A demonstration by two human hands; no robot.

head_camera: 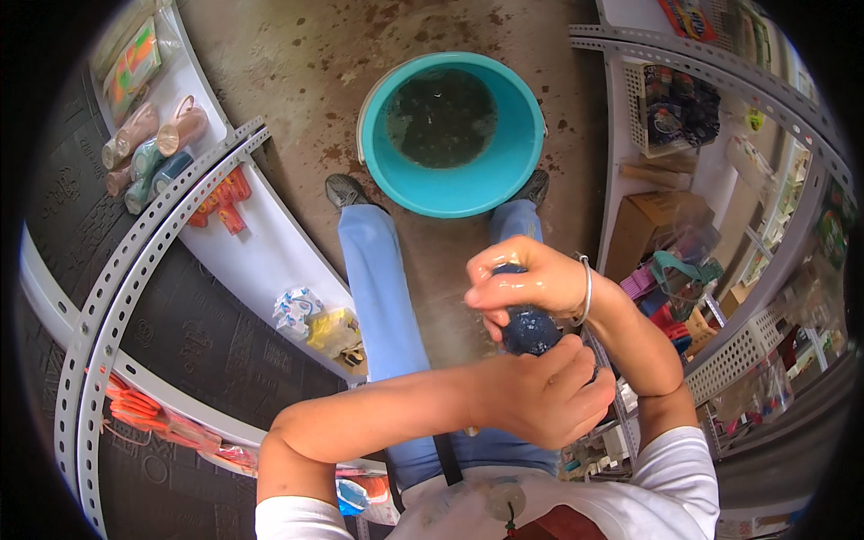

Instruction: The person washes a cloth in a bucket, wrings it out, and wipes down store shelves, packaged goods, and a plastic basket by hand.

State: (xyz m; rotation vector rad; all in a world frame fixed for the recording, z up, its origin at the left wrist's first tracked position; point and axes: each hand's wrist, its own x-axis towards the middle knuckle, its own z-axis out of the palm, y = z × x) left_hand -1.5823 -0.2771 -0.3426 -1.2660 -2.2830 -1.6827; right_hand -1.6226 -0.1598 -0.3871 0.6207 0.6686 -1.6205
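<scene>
A bunched, wet dark blue cloth [530,331] is squeezed between my two hands, above my right thigh. My right hand [530,280] grips its far end, fingers wrapped round it and glistening wet, with a silver bangle at the wrist. Closed on the near end is my left hand [553,391], its back turned up and its forearm crossing my lap. Most of the cloth is hidden by the fingers. Beyond my hands, a turquoise plastic bucket [466,187] stands on the floor between my feet. Murky dark water [442,118] lies in its bottom.
Metal shelving [233,253] on the left holds tumblers [182,125], small red packs [226,199] and wrapped packets [297,312]. The right shelving [675,47] carries a cardboard box [648,226] and white perforated baskets [739,351]. Wet spots mark the concrete floor [297,88].
</scene>
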